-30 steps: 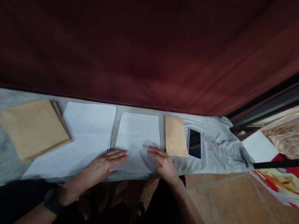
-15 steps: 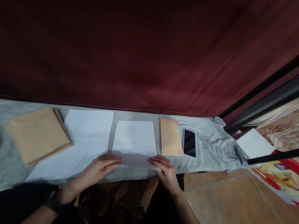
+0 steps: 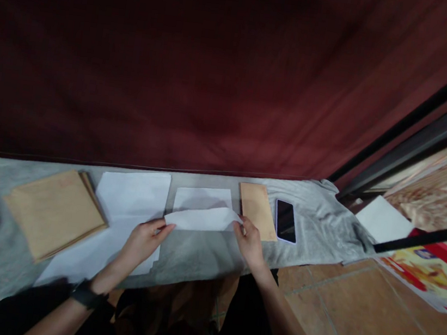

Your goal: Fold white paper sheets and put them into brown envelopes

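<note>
A white sheet of paper [image 3: 202, 219] lies in the middle of the grey cloth, its near part lifted and bent over toward its far part. My left hand [image 3: 147, 239] pinches the left end of the raised edge between thumb and fingers. At the right end, my right hand [image 3: 247, 241] grips the same edge. Just beyond my right hand is a single brown envelope [image 3: 258, 208]. Left of the sheet, more white paper [image 3: 133, 194] lies flat, partly covered by a stack of brown envelopes [image 3: 57, 211].
A phone [image 3: 286, 221] with a dark screen rests right of the single envelope. The grey cloth [image 3: 319, 218] is rumpled at the right. A dark red curtain [image 3: 218, 79] hangs behind. Beyond a dark metal bar [image 3: 428, 238], a red and yellow printed box [image 3: 432, 272] is by the tiled floor.
Both hands have raised the near edge of the paper and carried it away from me, folding it over the far part. The view has tilted slightly.
</note>
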Demonstrator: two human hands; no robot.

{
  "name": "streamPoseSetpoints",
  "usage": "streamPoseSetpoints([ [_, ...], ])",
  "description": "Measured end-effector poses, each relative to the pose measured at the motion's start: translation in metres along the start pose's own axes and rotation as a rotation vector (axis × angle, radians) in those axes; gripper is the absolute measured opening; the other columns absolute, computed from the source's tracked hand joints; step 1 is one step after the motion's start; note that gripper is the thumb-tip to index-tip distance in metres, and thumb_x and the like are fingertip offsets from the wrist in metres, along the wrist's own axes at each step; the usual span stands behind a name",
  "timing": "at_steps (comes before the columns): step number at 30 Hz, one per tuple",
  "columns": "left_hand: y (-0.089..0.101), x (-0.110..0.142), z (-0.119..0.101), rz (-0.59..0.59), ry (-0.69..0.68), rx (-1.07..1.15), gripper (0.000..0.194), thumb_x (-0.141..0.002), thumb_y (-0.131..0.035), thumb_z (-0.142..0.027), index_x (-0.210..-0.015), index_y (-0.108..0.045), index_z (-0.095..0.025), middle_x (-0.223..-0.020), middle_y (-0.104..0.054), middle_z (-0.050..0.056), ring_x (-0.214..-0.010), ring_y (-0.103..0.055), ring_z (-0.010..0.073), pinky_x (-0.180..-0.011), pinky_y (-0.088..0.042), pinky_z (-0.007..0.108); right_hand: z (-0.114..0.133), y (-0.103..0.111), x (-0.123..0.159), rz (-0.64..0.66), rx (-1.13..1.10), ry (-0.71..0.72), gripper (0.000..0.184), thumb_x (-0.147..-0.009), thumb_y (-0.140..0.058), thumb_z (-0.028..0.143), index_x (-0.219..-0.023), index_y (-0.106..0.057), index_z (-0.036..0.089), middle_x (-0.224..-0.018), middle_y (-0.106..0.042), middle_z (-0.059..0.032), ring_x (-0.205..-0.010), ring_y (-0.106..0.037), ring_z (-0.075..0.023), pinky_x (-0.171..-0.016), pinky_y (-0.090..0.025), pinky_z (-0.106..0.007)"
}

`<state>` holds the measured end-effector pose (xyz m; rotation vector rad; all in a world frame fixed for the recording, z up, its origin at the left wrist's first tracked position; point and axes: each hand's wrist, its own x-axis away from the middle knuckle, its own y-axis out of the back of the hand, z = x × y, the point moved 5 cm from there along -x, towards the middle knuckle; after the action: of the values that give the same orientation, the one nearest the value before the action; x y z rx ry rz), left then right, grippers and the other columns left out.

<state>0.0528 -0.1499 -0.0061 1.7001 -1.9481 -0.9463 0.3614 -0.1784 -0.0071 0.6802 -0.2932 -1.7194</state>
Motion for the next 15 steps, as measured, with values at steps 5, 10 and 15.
streamPoseSetpoints([
  [5, -0.003, -0.03, 0.011, -0.007, 0.067, 0.006, 0.041, -0.087, -0.051, -0.053, -0.079, -0.072, -0.019, -0.068, -0.071, -0.001, -0.061, -0.062, 0.0158, -0.06, -0.047, 0.024, -0.002, -0.021, -0.037, -0.078, 0.109, -0.031, 0.029, -0.097, -0.049, 0.03, -0.117, -0.065, 0.017, -0.096, -0.075, -0.0082, -0.081, -0.07, -0.0209, -0.074, -0.056, -0.031],
  [10, -0.012, -0.051, 0.019, -0.015, 0.129, -0.045, 0.036, -0.088, -0.05, -0.045, -0.1, -0.072, -0.019, -0.077, -0.074, 0.002, -0.069, -0.066, 0.0181, -0.064, -0.048, 0.025, -0.006, -0.041, -0.054, -0.084, 0.264, 0.006, 0.052, -0.095, -0.047, 0.02, -0.147, -0.046, 0.016, -0.129, -0.067, -0.0159, -0.107, -0.07, -0.0261, -0.09, -0.056, -0.038],
  [15, -0.018, -0.057, 0.018, 0.019, 0.229, -0.236, 0.055, -0.092, -0.05, -0.036, -0.144, -0.05, -0.019, -0.09, -0.076, 0.003, -0.078, -0.07, 0.0205, -0.068, -0.048, 0.027, -0.008, -0.056, -0.056, 0.012, 0.446, -0.044, 0.064, -0.096, -0.047, 0.017, -0.157, -0.029, 0.015, -0.13, -0.067, -0.0175, -0.107, -0.07, -0.0275, -0.089, -0.056, -0.036],
])
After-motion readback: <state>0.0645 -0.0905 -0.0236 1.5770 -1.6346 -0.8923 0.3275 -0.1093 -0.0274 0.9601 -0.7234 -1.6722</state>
